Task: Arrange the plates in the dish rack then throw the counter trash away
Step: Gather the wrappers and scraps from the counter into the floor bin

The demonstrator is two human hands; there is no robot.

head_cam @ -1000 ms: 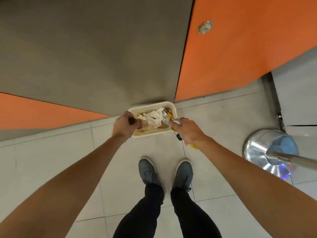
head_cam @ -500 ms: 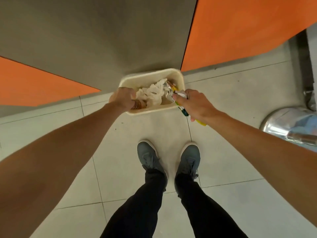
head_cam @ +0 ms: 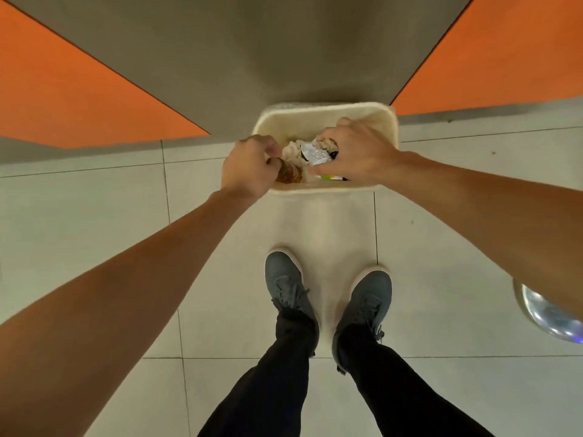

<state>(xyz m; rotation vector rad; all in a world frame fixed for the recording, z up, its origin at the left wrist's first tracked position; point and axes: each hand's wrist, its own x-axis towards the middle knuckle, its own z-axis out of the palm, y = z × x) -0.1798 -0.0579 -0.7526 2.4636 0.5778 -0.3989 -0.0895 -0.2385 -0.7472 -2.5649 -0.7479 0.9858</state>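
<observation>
Looking straight down, we see a floor of pale square tiles (head_cam: 94, 209) with thin dark joints, meeting a plain grey panel (head_cam: 236, 58) flanked by two orange cabinet fronts (head_cam: 63, 89). A cream rectangular bin (head_cam: 389, 124) stands on the tiles against the foot of the grey panel. Over its near left corner the left hand (head_cam: 249, 167) is curled round a small brown bottle (head_cam: 288, 175). The right hand (head_cam: 359, 149) hangs over the middle of the bin, fingers closed on a crumpled bunch of wrappers (head_cam: 317, 154). White tissue (head_cam: 293, 149) shows between the two hands; we cannot tell whether it lies in the bin or belongs to the held bunch. Grey shoes (head_cam: 285, 279) stand on the tiles just short of the bin. A shiny metal object (head_cam: 549, 320) sits at the right edge.
</observation>
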